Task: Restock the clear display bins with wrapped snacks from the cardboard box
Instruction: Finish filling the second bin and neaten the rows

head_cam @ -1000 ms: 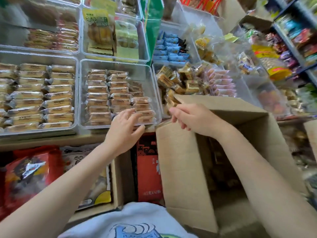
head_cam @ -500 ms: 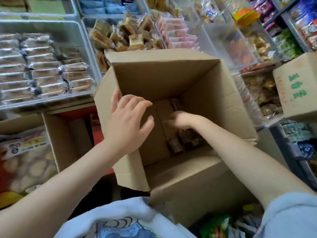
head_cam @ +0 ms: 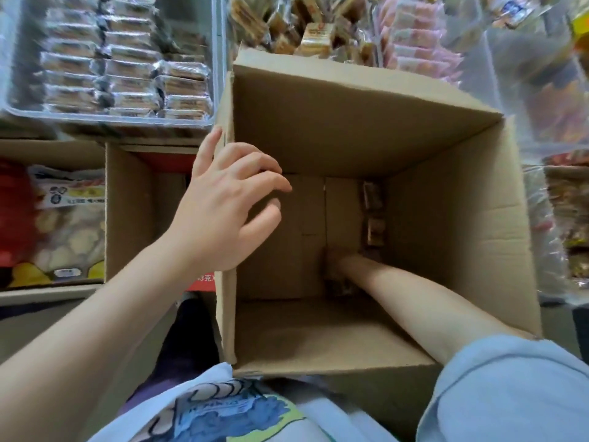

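Resting loose-fingered on the cardboard box (head_cam: 366, 122) rim, left hand (head_cam: 223, 212) — right hand's fingers hidden below.

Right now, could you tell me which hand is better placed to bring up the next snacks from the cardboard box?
The right hand: it is deep in the cardboard box, down at the wrapped snacks on the bottom. The left hand is up at the box's left wall, fingers loose, holding nothing.
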### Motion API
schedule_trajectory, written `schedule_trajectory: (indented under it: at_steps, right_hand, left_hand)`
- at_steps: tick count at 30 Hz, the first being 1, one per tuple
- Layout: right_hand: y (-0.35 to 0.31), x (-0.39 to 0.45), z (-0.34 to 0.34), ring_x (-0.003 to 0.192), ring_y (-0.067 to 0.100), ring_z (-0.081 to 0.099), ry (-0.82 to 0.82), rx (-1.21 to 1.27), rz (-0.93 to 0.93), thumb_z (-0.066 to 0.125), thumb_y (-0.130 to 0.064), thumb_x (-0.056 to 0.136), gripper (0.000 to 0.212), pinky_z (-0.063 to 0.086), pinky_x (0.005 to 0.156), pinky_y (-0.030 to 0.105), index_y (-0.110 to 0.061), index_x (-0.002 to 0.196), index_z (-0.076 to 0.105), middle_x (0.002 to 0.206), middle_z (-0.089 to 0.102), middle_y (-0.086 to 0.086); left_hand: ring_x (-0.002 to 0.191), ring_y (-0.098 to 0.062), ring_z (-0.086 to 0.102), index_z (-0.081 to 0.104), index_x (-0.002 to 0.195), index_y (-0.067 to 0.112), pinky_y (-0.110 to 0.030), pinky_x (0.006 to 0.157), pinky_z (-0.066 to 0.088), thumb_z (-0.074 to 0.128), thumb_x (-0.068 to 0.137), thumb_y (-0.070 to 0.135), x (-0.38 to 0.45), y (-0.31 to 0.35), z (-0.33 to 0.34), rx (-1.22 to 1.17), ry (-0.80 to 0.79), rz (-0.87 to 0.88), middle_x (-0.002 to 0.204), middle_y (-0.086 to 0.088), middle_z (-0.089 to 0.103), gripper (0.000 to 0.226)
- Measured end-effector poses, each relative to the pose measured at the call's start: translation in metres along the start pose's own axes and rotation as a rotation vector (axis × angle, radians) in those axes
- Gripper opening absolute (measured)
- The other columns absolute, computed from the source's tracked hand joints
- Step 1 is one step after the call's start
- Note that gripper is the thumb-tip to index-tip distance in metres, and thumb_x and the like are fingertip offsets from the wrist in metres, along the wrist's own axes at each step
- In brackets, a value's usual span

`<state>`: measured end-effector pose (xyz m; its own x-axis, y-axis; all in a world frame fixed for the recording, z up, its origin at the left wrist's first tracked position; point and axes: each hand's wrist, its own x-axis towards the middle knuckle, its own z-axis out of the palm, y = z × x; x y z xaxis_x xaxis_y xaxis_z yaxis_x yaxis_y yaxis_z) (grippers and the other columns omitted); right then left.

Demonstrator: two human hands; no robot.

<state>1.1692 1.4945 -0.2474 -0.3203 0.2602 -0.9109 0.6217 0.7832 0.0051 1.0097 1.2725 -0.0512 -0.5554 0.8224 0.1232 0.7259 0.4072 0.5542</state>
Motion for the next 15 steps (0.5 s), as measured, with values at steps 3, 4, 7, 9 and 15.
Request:
schedule_trajectory:
  at_steps: [3, 4, 7, 9, 15]
  right_hand:
    - [-0.011, -0.009, -0.034, 0.121, 0.031, 0.058, -0.084, 0.047, -0.027, 0.070, -0.037, 0.090, 0.055, 0.050, 0.098, 0.042, -0.015, 0.138, 0.055, 0.140, 0.056, 0.008]
    - [-0.017, -0.017, -0.054, 0.124, 0.029, 0.056, -0.096, 0.119, -0.069, 0.070, -0.040, 0.091, 0.060, 0.049, 0.100, 0.040, -0.016, 0.143, 0.050, 0.144, 0.053, 0.006]
    - [-0.031, -0.055, -0.105, 0.113, 0.026, 0.064, -0.112, 0.563, -0.249, 0.076, -0.038, 0.086, 0.055, 0.056, 0.095, 0.044, -0.022, 0.134, 0.052, 0.131, 0.062, 0.008]
    - [-0.040, -0.090, -0.132, 0.104, 0.029, 0.069, -0.199, 0.813, -0.465, 0.070, -0.026, 0.093, 0.037, 0.058, 0.090, 0.046, -0.017, 0.124, 0.051, 0.115, 0.069, 0.010]
    - [-0.071, -0.186, -0.181, 0.103, 0.025, 0.061, -0.294, 1.275, -1.053, 0.076, -0.038, 0.085, 0.060, 0.054, 0.088, 0.040, -0.012, 0.130, 0.046, 0.112, 0.059, 0.012]
  left_hand:
    - [0.129, -0.019, 0.048, 0.075, 0.108, 0.024, -0.056, 0.123, 0.006, 0.039, 0.097, 0.036, -0.002, -0.001, 0.000, 0.027, -0.012, -0.009, 0.117, 0.005, 0.067, 0.040]
    - [0.129, -0.018, 0.048, 0.075, 0.108, 0.025, -0.057, 0.123, 0.006, 0.039, 0.097, 0.037, -0.002, -0.001, 0.000, 0.030, -0.015, -0.010, 0.117, 0.005, 0.067, 0.040]
    - [0.129, -0.017, 0.047, 0.074, 0.110, 0.026, -0.055, 0.124, 0.004, 0.038, 0.097, 0.040, -0.001, -0.001, -0.001, 0.044, -0.029, -0.017, 0.117, 0.006, 0.066, 0.040]
    - [0.132, -0.017, 0.045, 0.071, 0.115, 0.028, -0.054, 0.124, 0.002, 0.037, 0.097, 0.044, -0.002, -0.001, -0.002, 0.071, -0.041, -0.010, 0.121, 0.006, 0.065, 0.042]
    - [0.138, -0.021, 0.040, 0.059, 0.132, 0.026, -0.049, 0.121, 0.019, 0.038, 0.097, 0.049, 0.000, -0.016, -0.026, -0.078, 0.148, -0.106, 0.140, 0.003, 0.054, 0.047]
